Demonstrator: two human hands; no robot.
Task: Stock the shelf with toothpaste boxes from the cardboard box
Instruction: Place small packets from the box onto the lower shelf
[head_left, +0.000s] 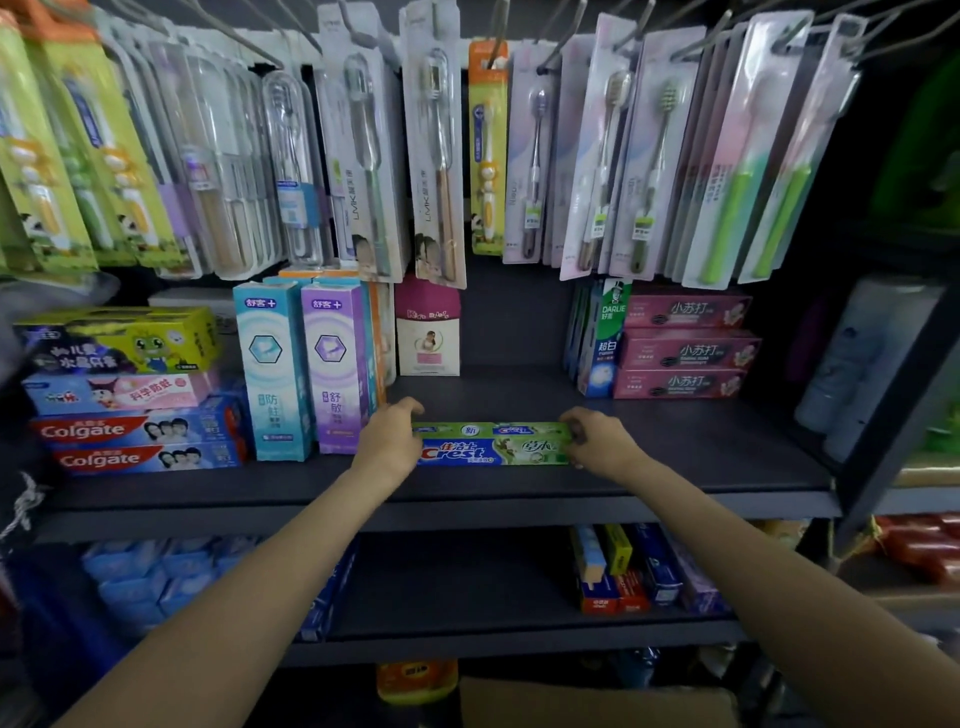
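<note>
The curled fingers of the left hand (390, 435) pinch the left end of a long green-and-blue Crest toothpaste box (493, 443), and the curled fingers of the right hand (597, 439) grip its right end. The box lies flat and lengthwise on the dark grey shelf board (701, 447), near its front edge, in the open stretch between the upright boxes on the left and the pink stack on the right. Both bare forearms reach in from the bottom of the view.

Just left of the left hand stand a tall teal box (274, 371) and a tall purple box (336, 369), both with Chinese print. Farther left is a flat stack: two red-and-blue Colgate boxes (140, 444) under a pink cartoon box and a yellow-green frog box (119, 340). At the back stands a small pink-and-white carton (427, 327). To the right, an upright green Darlie box (605, 338) touches three stacked pink boxes (685, 345) with Chinese lettering.

Above, packaged toothbrushes (441, 156) hang in rows from hooks; two cards read LMK. A lower shelf (493, 587) holds blurred blue packs on the left and a few small upright boxes on the right.

At the bottom edge, a brown cardboard box (597, 701) is cut off by the frame; its contents do not show. The far right of the room is dark and hard to make out.
</note>
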